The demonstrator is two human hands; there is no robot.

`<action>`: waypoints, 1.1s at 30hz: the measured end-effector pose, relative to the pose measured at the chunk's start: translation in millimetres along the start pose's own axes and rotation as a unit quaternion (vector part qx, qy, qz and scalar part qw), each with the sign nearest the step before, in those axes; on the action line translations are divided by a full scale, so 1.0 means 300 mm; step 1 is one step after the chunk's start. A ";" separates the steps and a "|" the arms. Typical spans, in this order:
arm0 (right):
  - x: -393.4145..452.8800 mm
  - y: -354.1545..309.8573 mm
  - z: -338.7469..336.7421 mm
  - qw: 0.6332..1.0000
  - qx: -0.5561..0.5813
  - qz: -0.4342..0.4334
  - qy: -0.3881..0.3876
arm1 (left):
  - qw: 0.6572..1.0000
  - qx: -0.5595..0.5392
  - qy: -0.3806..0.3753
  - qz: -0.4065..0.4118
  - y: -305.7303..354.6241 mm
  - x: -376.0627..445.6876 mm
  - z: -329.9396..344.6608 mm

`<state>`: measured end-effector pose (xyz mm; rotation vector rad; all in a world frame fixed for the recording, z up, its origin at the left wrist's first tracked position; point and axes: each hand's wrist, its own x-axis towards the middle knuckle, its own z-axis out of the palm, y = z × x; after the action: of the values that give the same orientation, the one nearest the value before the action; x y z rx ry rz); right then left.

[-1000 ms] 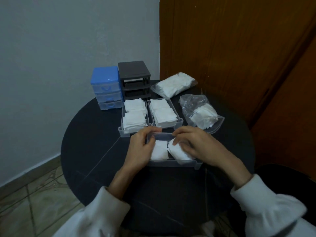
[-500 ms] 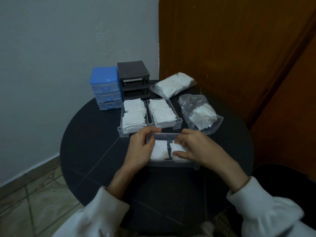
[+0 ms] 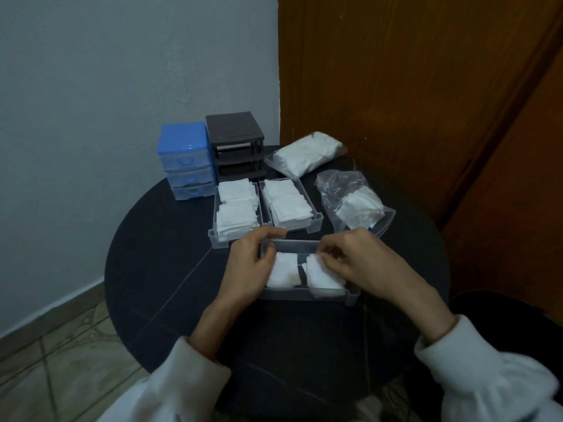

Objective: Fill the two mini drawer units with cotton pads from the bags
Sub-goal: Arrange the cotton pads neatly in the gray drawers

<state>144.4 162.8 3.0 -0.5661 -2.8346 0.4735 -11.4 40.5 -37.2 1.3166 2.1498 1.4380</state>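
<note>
Cotton pads are what it's all about here: small white squares, stacked in two little piles inside a clear gray drawer sitting loose on the round dark table, right at the middle of the frame.

Handling-wise I'd guess they weigh next to nothing and are soft and squishy, so a stack will fan out or topple if you grab it from the top only. Best bet is pinching a whole stack by its side edges and pressing it down flat once it's in. Not fragile, just floppy and a bit fluffy at the edges.

The left hand is curled around the drawer's left end, thumb along the back wall, steadying it. The right hand has its fingers bent over the right pile, fingertips pinching at the top pads.

Just above, two more drawers lie side by side, both packed full of pads. Toward the upper left sit a blue drawer unit and a dark gray unit with empty slots. Two plastic bags of pads lie to the upper right, one looking part emptied.
</note>
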 end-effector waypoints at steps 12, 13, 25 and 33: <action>-0.060 0.180 -0.035 0.975 0.059 0.142 0.162 | 0.989 0.053 -0.053 0.131 0.208 0.144 0.021; -0.062 0.191 -0.031 0.970 0.067 0.153 0.175 | 0.986 0.063 -0.068 0.135 0.224 0.164 0.042; -0.021 0.246 0.062 0.929 0.179 0.209 0.249 | 0.949 0.189 -0.213 0.132 0.228 0.282 0.294; 0.015 0.253 0.084 0.907 0.137 0.246 0.313 | 0.970 0.127 -0.176 0.112 0.220 0.288 0.300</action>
<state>159.2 224.2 -46.2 -1.1394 -1.9633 0.6207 31.5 170.7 -3.0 1.8001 2.0428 0.9217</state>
